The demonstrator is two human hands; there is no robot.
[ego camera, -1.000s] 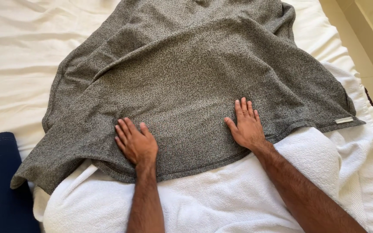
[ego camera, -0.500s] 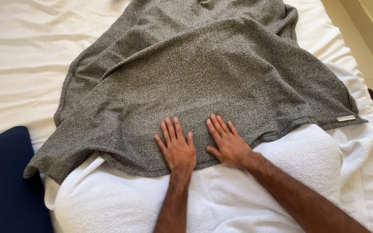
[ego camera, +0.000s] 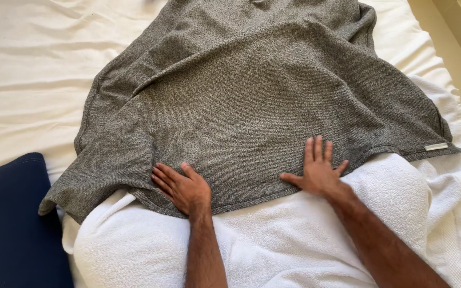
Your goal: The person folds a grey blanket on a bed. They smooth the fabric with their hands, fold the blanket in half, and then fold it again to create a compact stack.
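A grey knitted garment (ego camera: 252, 101) lies spread over a bed, its lower hem draped over white towelling (ego camera: 273, 250). My left hand (ego camera: 182, 186) rests flat on the hem at the lower left, fingers together and pointing up-left. My right hand (ego camera: 316, 168) lies flat on the hem to the right, fingers spread and pointing up. Both palms press on the fabric; neither hand grips anything. A small white label (ego camera: 436, 146) sits at the garment's right corner.
A white bed sheet (ego camera: 28, 80) covers the mattress to the left and behind. A dark blue cloth (ego camera: 12, 224) lies at the lower left corner. A beige floor strip (ego camera: 454, 48) runs along the bed's right edge.
Half a second ago both hands lay close together at the hem's middle. They have slid apart, the left one to the left and the right one to the right, across the fabric.
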